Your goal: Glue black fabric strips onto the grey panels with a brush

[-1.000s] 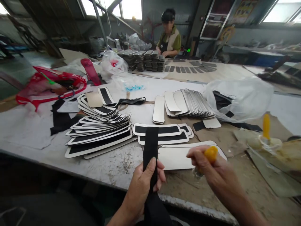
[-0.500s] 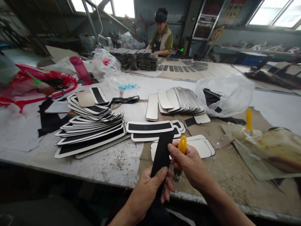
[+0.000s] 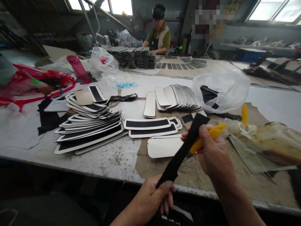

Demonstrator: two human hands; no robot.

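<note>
A black strip [image 3: 180,152] of thin material stretches between my two hands above the table's front edge. My left hand [image 3: 156,196] is closed on its lower end, thumb on top. My right hand [image 3: 211,149] pinches the upper end and also holds a yellow-handled brush [image 3: 216,131], whose bristle end is hidden behind the strip. Just left of the strip lie a few blank off-white panels [image 3: 162,147]. Beyond them sit white panels with black centres [image 3: 147,123], beside a large fanned stack of similar panels [image 3: 91,138] on the left.
Farther back stands a fanned row of blank panels [image 3: 181,98] beside a clear plastic bag [image 3: 225,88]. A second yellow handle [image 3: 244,114] rises from a glue-stained container [image 3: 277,142] at right. Red bags [image 3: 42,81] lie at left. A co-worker [image 3: 161,34] is behind dark stacks [image 3: 141,58].
My right hand has moved right and up with the brush and the strip's upper end. The strip now slants, with more of its length between my hands. The brush handle has tipped rightward.
</note>
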